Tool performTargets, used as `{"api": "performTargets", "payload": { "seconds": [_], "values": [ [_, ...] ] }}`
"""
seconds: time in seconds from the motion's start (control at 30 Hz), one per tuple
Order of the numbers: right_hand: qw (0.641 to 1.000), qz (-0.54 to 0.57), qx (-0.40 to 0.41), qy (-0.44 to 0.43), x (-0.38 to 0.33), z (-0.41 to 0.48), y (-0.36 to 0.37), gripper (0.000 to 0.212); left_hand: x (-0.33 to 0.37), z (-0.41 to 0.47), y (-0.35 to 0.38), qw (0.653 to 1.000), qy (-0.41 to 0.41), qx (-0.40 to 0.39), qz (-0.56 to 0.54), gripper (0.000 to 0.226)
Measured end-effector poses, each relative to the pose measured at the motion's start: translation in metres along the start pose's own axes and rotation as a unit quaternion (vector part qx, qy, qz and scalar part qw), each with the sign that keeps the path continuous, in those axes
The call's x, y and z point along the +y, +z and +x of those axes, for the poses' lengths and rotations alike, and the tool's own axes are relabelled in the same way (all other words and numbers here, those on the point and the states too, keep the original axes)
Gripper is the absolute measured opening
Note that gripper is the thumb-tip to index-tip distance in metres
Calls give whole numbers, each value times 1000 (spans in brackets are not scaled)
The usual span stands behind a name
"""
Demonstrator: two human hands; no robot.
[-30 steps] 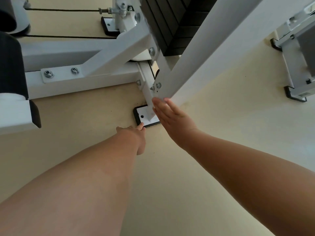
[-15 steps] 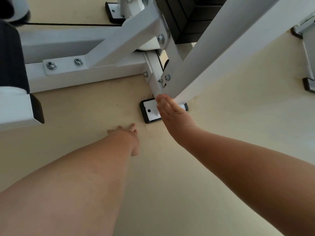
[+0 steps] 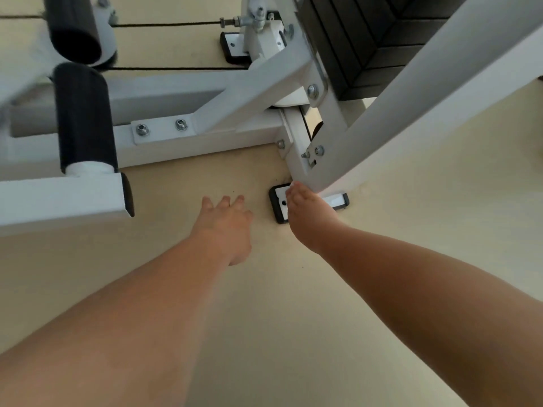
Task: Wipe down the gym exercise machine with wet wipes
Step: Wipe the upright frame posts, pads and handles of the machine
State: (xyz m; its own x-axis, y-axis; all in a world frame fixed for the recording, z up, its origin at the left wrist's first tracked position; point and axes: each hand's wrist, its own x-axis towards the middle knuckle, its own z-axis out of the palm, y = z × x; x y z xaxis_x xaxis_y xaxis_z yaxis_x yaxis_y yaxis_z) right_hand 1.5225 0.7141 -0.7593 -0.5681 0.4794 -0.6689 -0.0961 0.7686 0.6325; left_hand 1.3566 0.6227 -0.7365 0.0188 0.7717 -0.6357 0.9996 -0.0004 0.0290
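Right hand (image 3: 308, 218) pressed against the bottom edge of the slanted white beam (image 3: 411, 107), just above the foot plate (image 3: 279, 201) at 12 o'clock; a sliver of white wipe (image 3: 294, 183) at the fingertips, grip hidden. Left hand (image 3: 226, 224) spread wide, empty, over bare cream floor (image 3: 293, 333). Open room at 3 and 6 o'clock. Frame crowding 9 to 12. Lower on the beam than a second ago.

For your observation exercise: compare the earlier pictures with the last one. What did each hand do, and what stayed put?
The right hand slid down the slanted white beam to its foot, fingertips now at the base plate; a bit of white wipe peeks out there. The left hand drew away from the plate, spread on the floor. Nothing was picked up or released. The machine stayed put.
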Motion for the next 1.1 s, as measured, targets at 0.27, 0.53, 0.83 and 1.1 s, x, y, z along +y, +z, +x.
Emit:
{"api": "performTargets", "payload": {
  "seconds": [0.27,0.53,0.83,1.1],
  "values": [
    [969,180,129,112,50,-2,-74,69,-59,-61,-63,963,-155,217,32,75],
    [937,273,157,149,85,47,-113,78,-122,-61,-33,951,-220,217,-7,92],
    [890,309,96,321,129,65,-93,107,-128,-56,-38,947,-201,248,-41,94],
    [955,230,120,141,111,90,-105,116,-124,-59,-35,944,-202,254,-53,91]
  ]
}}
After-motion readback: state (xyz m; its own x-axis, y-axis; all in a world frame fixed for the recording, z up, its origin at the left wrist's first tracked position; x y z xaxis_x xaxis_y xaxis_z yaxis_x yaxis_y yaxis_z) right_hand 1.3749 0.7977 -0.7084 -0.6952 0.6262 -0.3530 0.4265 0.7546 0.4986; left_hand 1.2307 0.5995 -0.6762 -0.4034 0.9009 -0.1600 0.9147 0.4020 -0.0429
